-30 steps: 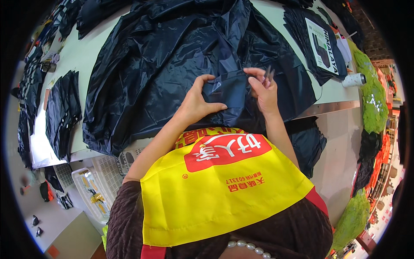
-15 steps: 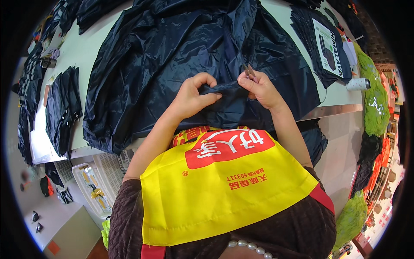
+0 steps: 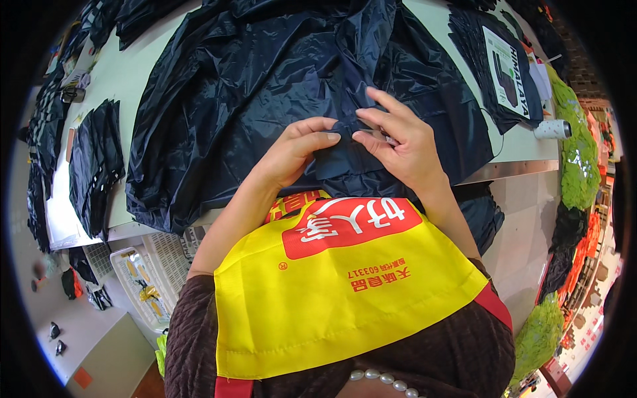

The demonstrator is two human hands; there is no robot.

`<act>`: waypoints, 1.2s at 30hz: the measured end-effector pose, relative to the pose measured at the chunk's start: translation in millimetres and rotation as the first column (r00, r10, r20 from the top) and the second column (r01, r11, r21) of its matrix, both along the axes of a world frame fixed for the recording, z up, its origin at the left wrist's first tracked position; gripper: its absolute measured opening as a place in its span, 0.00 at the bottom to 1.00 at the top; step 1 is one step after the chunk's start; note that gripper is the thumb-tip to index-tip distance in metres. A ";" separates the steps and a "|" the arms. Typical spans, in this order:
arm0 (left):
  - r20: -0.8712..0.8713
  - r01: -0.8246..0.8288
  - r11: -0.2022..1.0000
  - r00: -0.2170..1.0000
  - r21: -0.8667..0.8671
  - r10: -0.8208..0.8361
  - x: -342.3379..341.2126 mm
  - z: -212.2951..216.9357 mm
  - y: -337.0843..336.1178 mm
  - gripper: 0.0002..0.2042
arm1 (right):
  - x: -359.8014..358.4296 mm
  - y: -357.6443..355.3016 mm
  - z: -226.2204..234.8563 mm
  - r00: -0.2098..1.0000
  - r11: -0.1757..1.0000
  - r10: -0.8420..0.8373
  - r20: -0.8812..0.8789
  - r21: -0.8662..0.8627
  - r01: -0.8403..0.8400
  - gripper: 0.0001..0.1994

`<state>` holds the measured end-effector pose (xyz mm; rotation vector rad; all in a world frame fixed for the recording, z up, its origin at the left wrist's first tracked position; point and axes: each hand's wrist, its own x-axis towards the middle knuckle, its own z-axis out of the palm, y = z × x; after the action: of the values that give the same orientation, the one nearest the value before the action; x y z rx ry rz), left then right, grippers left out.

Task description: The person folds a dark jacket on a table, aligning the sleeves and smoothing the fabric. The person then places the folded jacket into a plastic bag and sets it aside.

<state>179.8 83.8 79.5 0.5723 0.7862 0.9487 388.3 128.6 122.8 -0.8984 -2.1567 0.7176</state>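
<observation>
A large piece of shiny dark navy fabric (image 3: 219, 113), full of creases, is spread over the pale table before me. My left hand (image 3: 292, 151) pinches a fold of it between thumb and fingers. Just to the right, my right hand (image 3: 405, 142) has its index and middle fingers stretched out and its thumb beside the pinched fold. A pair of small thread snips (image 3: 392, 140) is tucked in that hand, mostly hidden by the fingers. Whether the right thumb touches the fabric, I cannot tell.
Dark folded pieces (image 3: 96, 166) lie at the table's left. On the right are a dark stack with a printed white packet (image 3: 502, 69) and a thread spool (image 3: 552, 129) near the edge. A white basket (image 3: 139, 285) stands below left; lime-green material (image 3: 577, 146) is heaped beyond the right edge.
My right hand has let go of the fold and spread its fingers; the snips' blades no longer show above it. My left hand still pinches the fabric, its fingers now closer together.
</observation>
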 end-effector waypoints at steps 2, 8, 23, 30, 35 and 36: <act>-0.082 0.015 0.998 0.997 0.053 -0.010 3.8 4.3 -1.4 0.11 | -5.2 -2.2 4.2 0.998 0.985 0.007 -0.069 -0.171 -0.019 0.15; -0.124 -0.068 0.997 0.990 -0.038 0.063 12.2 13.2 -2.4 0.10 | -9.7 -0.2 -4.0 0.986 0.990 0.033 -0.164 -0.133 -0.055 0.13; -0.076 -0.076 0.992 0.995 -0.100 0.069 19.8 20.7 -7.0 0.10 | 49.3 18.9 14.1 0.966 0.984 0.173 0.191 0.008 -0.177 0.13; -0.112 -0.053 0.994 0.993 -0.096 0.042 21.9 22.6 -7.5 0.10 | 30.6 21.2 18.1 0.903 0.926 0.211 0.373 0.220 -0.307 0.15; -0.073 -0.047 0.995 0.996 -0.086 0.041 20.4 16.9 -6.5 0.10 | 29.3 25.7 12.2 0.911 0.928 0.254 0.326 0.183 -0.324 0.15; -0.065 -0.049 0.995 0.997 -0.089 0.043 20.6 17.0 -6.7 0.10 | 32.3 28.0 6.8 0.935 0.945 0.272 0.229 0.118 -0.304 0.16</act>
<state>200.4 77.1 96.4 0.5088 0.8975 0.9358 420.5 156.6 129.6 -0.6037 -2.5290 0.6079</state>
